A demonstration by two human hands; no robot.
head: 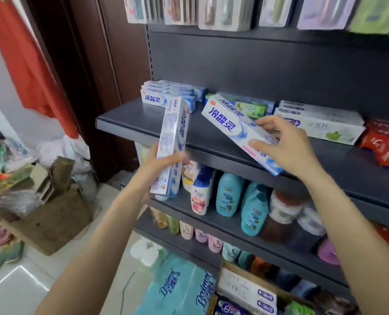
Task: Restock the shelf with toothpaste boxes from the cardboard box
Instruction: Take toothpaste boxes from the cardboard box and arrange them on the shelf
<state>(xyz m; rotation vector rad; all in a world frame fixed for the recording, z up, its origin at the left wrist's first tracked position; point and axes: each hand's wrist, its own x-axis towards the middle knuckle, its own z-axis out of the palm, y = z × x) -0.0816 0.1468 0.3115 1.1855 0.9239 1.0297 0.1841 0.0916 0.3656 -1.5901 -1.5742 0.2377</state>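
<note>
My left hand (164,162) grips a white-and-blue toothpaste box (174,135) held nearly upright in front of the dark shelf (129,123). My right hand (287,146) holds a second white-and-blue toothpaste box (230,123), tilted, its far end over the shelf board. A stack of matching boxes (164,96) lies at the shelf's back left. Green-and-white boxes (250,106) and white boxes (318,121) lie further right. The cardboard box (232,268) with more toothpaste boxes (246,292) sits at the bottom.
Red packs (387,142) lie at the shelf's right end. Shampoo bottles (228,194) and jars fill the shelf below. Toothbrush packs (225,12) hang above. A teal tissue pack (182,289) sits on the floor, and a cluttered brown carton (50,214) stands to the left.
</note>
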